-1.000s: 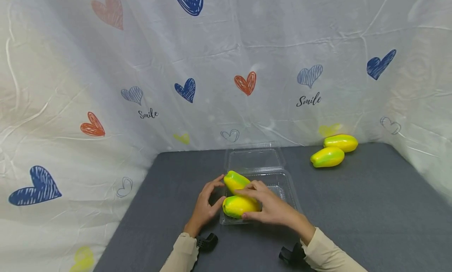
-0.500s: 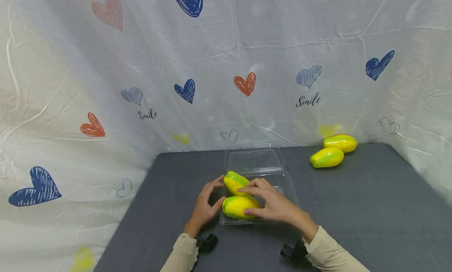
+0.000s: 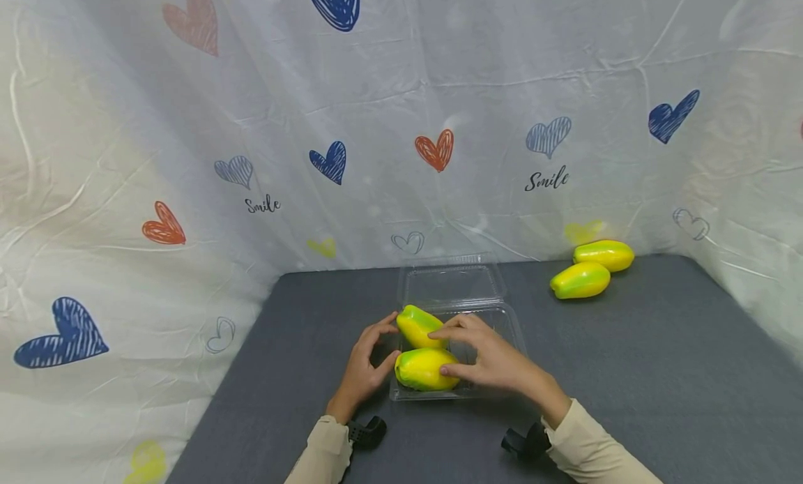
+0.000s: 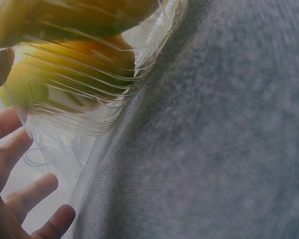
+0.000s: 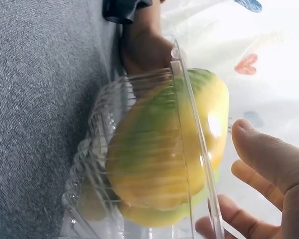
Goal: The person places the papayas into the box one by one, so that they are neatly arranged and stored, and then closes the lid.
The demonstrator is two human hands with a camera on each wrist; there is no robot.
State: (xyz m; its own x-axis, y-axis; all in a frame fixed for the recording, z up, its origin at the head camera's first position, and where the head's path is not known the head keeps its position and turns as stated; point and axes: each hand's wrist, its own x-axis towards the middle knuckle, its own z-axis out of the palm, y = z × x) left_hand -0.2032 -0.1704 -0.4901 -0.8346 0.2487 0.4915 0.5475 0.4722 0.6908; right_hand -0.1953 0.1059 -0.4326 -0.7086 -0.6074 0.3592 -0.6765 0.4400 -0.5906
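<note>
A clear plastic clamshell box [image 3: 509,330] lies on the grey table with its lid [image 3: 452,283] folded back. Two yellow-green fruits lie in its left half: a near fruit [image 3: 422,369] and a far fruit [image 3: 417,323]. My left hand [image 3: 370,358] arches at the box's left edge, thumb by the near fruit and fingertips by the far one. My right hand [image 3: 486,358] rests over both fruits with relaxed fingers. The right wrist view shows the near fruit [image 5: 159,159] behind the ribbed box wall [image 5: 97,164]. In the left wrist view my fingers [image 4: 27,196] are spread beside the box [image 4: 94,99].
Two more yellow-green fruits [image 3: 580,280] [image 3: 604,254] lie at the back right of the grey table [image 3: 627,379]. A white sheet [image 3: 157,156] printed with hearts hangs behind and along both sides.
My right hand has slid a little to the right, so more of the near fruit shows. The left hand, the box and the fruits have stayed put.
</note>
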